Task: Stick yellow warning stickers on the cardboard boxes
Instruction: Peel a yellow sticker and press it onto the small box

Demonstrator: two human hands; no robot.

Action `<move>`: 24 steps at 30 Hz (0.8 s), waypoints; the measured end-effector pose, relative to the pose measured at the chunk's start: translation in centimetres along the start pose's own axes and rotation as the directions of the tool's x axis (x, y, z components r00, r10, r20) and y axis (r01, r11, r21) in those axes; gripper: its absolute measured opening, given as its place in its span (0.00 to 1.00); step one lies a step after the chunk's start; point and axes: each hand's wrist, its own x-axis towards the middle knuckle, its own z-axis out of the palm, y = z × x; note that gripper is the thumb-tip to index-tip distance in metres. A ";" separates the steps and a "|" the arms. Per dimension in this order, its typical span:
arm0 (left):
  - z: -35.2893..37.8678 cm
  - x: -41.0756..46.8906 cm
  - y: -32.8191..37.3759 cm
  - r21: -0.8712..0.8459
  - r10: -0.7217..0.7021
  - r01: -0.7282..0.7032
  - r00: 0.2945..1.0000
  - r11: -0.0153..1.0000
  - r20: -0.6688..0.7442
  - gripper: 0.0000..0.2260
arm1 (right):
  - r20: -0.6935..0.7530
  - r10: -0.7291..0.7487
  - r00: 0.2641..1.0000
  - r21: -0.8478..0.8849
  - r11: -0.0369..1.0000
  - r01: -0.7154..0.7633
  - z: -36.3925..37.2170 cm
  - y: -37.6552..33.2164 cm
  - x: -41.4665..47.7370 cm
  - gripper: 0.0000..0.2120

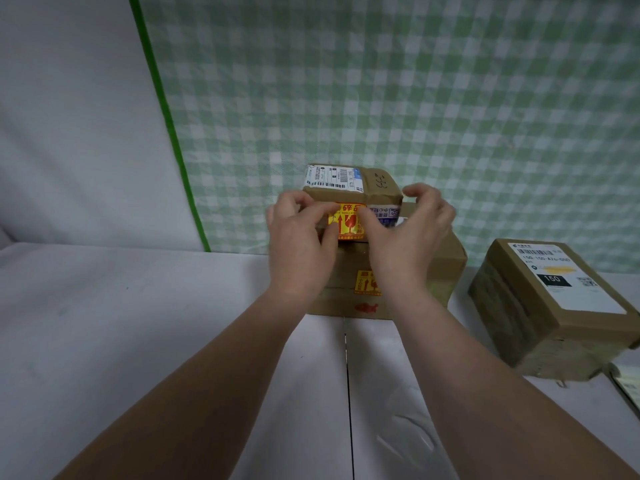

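Observation:
A small cardboard box point(377, 186) with a white shipping label on top sits on a larger cardboard box point(450, 261). A yellow warning sticker point(348, 221) lies against the small box's front face. My left hand point(299, 244) presses its left side with thumb and fingers. My right hand point(408, 233) has its thumb on the sticker's right edge and its fingers curled over the small box's right corner. The larger box carries its own yellow sticker point(365, 282) on the front, partly hidden by my right wrist.
A third cardboard box point(540, 306) with a white label stands at the right on the white table point(138, 341). A flat object point(628, 386) peeks in at the right edge. A green checked cloth point(381, 98) hangs behind.

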 end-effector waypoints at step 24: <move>-1.1 3.0 1.8 -0.122 -0.292 0.311 0.944 0.943 0.151 0.24 | 0.335 0.096 0.937 0.053 0.991 -0.120 -1.9 0.0 2.1 0.31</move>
